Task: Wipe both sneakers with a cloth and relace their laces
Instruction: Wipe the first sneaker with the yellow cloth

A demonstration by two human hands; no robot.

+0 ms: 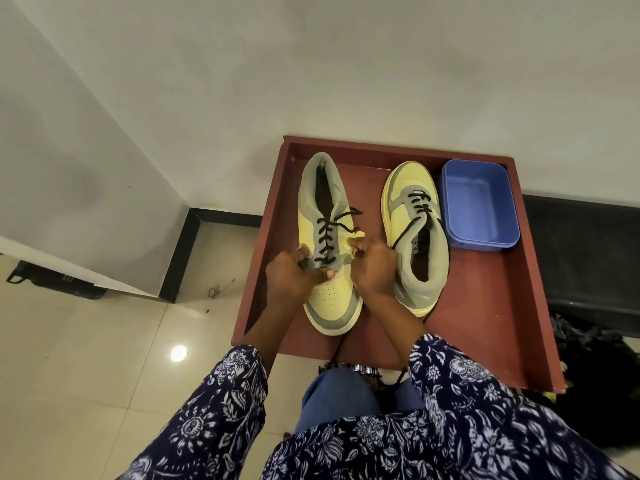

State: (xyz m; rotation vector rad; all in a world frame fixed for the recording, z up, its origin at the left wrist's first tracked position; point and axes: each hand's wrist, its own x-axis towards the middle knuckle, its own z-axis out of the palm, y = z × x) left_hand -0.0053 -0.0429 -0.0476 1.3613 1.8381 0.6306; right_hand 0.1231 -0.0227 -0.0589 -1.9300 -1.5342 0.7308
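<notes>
On the red-brown wooden tray-topped desk [485,341], both hands work the near yellow-and-grey lace-up sneaker [329,292]: the left hand [294,271] has a curled grip on its side by the lowest eyelets, while the right hand [372,265] pinches a small yellow cloth [353,242] against its other side, so wiping looks unfinished. Its black lace [325,237] is threaded but untied. Farther back on the desk, the second yellow-and-grey sneaker [415,237], beside the blue plastic tub [481,206], is only partly laced, by my reading.

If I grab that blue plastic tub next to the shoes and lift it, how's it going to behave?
The blue tub looks like thin moulded plastic, so probably light and fairly rigid, perhaps flexing a little at the rim. Its wide flat base suggests it won't tip easily. The shimmer inside may be water; if so, it could slosh when lifted off the red tray.
</notes>
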